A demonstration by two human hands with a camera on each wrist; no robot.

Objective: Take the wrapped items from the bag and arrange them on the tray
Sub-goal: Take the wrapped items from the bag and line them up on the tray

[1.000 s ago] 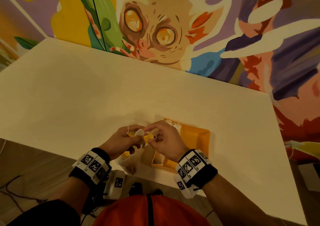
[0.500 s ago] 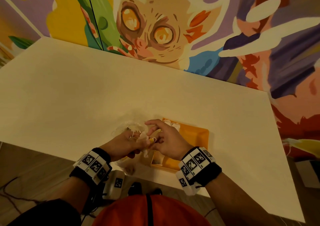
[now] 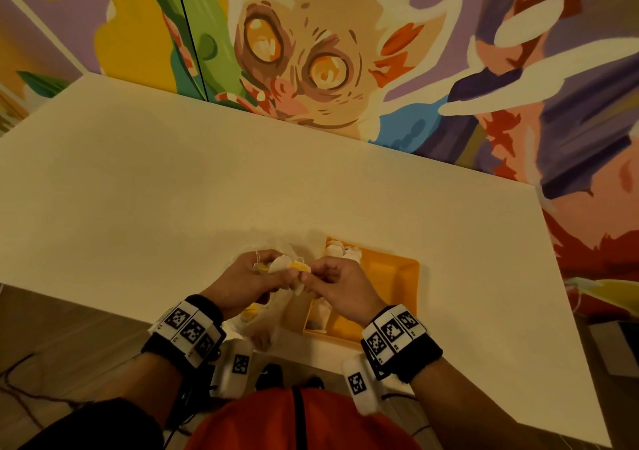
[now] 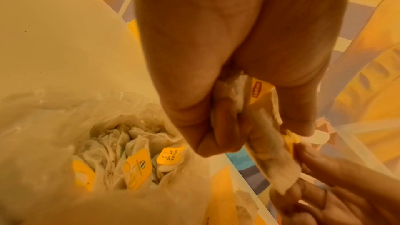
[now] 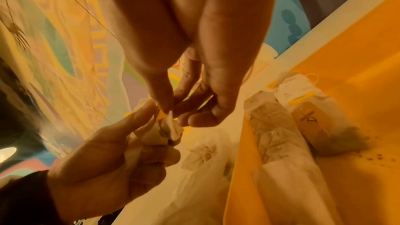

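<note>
Left hand (image 3: pixel 247 278) clutches a wrapped item (image 3: pixel 283 265); right hand (image 3: pixel 337 285), at its 3 o'clock, pinches the same item's yellow tag (image 3: pixel 299 266). Tray (image 3: pixel 397 277) lies beyond; table (image 3: pixel 173 190) open toward 12 o'clock.

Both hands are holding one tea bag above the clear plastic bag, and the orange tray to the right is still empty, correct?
Not quite. The orange tray is not empty: several tea bags already lie along its left side, as the right wrist view shows. The rest holds: the left hand and right hand hold one tea bag between them above the clear plastic bag.
</note>
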